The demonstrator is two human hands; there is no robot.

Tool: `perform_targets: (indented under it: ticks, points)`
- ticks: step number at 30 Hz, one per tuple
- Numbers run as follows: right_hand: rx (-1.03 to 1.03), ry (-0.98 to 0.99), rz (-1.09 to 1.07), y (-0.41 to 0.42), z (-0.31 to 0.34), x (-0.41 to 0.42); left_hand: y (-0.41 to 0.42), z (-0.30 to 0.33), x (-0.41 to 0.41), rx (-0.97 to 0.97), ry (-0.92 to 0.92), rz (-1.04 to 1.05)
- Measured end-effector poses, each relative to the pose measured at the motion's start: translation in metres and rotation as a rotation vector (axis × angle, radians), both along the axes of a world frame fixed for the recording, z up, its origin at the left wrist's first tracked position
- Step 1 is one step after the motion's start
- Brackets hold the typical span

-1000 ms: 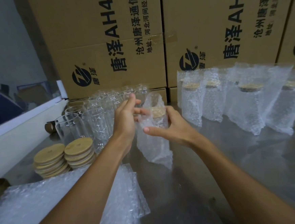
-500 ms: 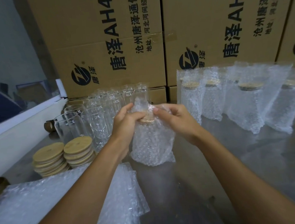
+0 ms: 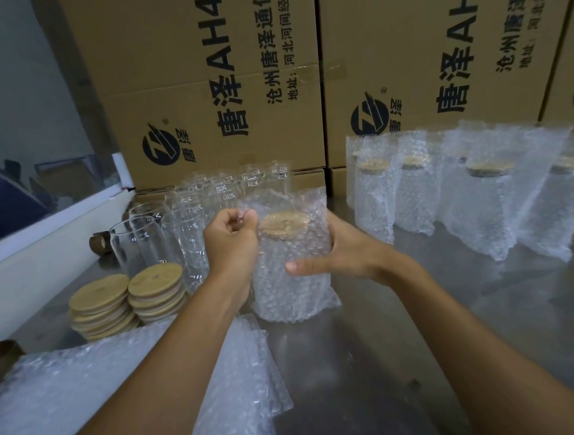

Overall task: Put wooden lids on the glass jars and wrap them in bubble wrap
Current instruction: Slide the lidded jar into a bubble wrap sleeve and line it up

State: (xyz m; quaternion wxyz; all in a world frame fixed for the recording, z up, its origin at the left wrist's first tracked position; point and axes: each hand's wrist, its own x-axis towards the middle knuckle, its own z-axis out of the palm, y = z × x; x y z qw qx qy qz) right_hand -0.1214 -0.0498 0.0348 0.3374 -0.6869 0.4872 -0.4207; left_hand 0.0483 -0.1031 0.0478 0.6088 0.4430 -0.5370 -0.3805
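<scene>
**Lidded jar held in its bubble-wrap sleeve, upper edge being gathered**

Far left of the fingers, two stacks of wooden lids [image 3: 127, 303] rest on the table [image 3: 427, 360], with a spare pile of bubble wrap sheets [image 3: 87, 404] in front of them. In all likelihood both are kept on this side so each can be reached without crossing the work. Just behind the left hand stands a cluster of bare glass jars [image 3: 190, 225], not yet lidded.

The left hand [image 3: 231, 244] is closed, its fingers [image 3: 236, 218] curled tight and pinching the upper left edge of the bubble wrap sleeve [image 3: 293, 271]. This grip appears intended to draw the loose film taut at the jar mouth.

Between the two hands stands the jar in work, upright, with its base on or just above the table; contact cannot be confirmed. Its wooden lid [image 3: 284, 221] is seated and shows through the film directly right of the left fingers.

The right hand [image 3: 345, 250] wraps the sleeve from the right, thumb [image 3: 303, 267] laid across the front, remaining fingers hidden behind. It evidently steadies the jar against the pull of the opposite hand.

Well to the right of the right hand, a row of finished wrapped jars [image 3: 466, 196] stands in front of the cardboard cartons [image 3: 420, 52], kept apart from unfinished stock.
</scene>
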Motion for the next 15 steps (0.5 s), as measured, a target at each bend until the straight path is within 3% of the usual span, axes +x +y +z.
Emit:
perform_targets:
  ticks: [7, 11, 15]
  points:
    - [0.136, 0.121, -0.005, -0.018, -0.049, 0.002, -0.001, 0.0, 0.006, 0.175, 0.081, -0.088]
    - [0.107, 0.048, -0.022, -0.021, -0.054, 0.003, 0.009, -0.004, 0.005, 0.192, -0.009, -0.306]
    - [0.091, 0.002, -0.042, -0.019, -0.054, 0.002, 0.01, -0.019, -0.001, 0.056, -0.22, -0.262]
